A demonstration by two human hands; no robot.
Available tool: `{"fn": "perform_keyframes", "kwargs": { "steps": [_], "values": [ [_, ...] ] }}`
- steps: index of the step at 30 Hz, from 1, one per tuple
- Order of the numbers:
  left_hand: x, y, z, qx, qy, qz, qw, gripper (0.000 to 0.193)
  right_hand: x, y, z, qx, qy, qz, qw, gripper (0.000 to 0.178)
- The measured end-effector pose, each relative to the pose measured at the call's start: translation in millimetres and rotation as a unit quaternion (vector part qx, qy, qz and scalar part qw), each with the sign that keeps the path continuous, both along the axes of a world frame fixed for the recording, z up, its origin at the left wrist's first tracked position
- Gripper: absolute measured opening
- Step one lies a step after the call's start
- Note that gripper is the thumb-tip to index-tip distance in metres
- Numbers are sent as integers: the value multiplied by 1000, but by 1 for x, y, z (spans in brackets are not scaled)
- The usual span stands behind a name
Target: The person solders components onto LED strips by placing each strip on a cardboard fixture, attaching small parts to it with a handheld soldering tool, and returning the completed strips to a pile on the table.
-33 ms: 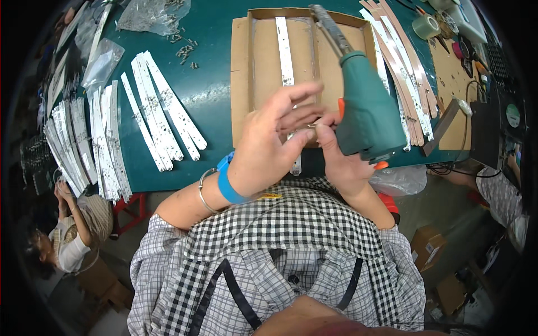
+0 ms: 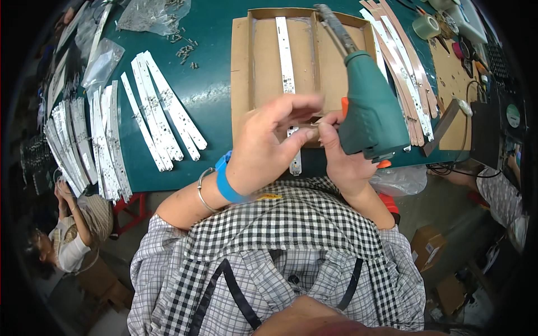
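A dark green work table (image 2: 216, 95) fills the upper half of the view; on it, just ahead of the person, lies a shallow brown cardboard tray (image 2: 263, 61) divided into long lanes, with one white LED strip board (image 2: 284, 56) lying lengthwise in a middle lane and running toward the near edge; to the left, a fan of loose white strip boards (image 2: 162, 112) rests on the green surface, and farther left a thicker stack of the same strips (image 2: 84, 145) crowds the table's edge; clear plastic bags (image 2: 151, 14) sit at the far left corner, with small screws (image 2: 185, 50) scattered just beside them; to the right of the tray lies a bundle of tan and white strips (image 2: 406, 73), and beyond it a roll of pale tape (image 2: 427, 26).

The right hand (image 2: 342, 159) is wrapped around a green electric screwdriver (image 2: 372, 115) (its cable rises toward the far edge), fingers closed on the grip, with the thumb and forefinger reaching left; the left hand (image 2: 269, 145), wearing a blue wristband (image 2: 227, 182) and a thin metal bangle (image 2: 203, 190), hovers over the tray's near edge with fingers spread and curled, its fingertips meeting the right thumb around something small that I cannot make out; whether it is actually pinched is not clear.

At lower left another person (image 2: 73, 229) sits below the table.
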State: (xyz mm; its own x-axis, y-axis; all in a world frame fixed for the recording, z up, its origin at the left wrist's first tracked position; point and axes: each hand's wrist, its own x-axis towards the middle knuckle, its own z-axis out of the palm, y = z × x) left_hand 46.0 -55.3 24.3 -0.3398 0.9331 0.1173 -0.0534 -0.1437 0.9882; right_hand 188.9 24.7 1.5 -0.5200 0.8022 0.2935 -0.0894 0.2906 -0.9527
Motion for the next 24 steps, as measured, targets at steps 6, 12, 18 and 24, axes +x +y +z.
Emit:
{"fn": "perform_keyframes", "kwargs": {
  "steps": [6,12,18,24],
  "values": [
    [-9,0,0,8,200,19,980,18,-8,-3,7,-66,65,-29,995,15],
    [-13,0,-3,-6,135,-6,991,17,-4,-1,6,-55,33,-7,998,12],
    [-31,7,6,-155,115,26,981,14,0,7,6,-78,21,-13,997,31],
    [-61,30,-25,-88,399,121,905,12,12,12,7,-78,-4,-17,997,55]
  ]
}}
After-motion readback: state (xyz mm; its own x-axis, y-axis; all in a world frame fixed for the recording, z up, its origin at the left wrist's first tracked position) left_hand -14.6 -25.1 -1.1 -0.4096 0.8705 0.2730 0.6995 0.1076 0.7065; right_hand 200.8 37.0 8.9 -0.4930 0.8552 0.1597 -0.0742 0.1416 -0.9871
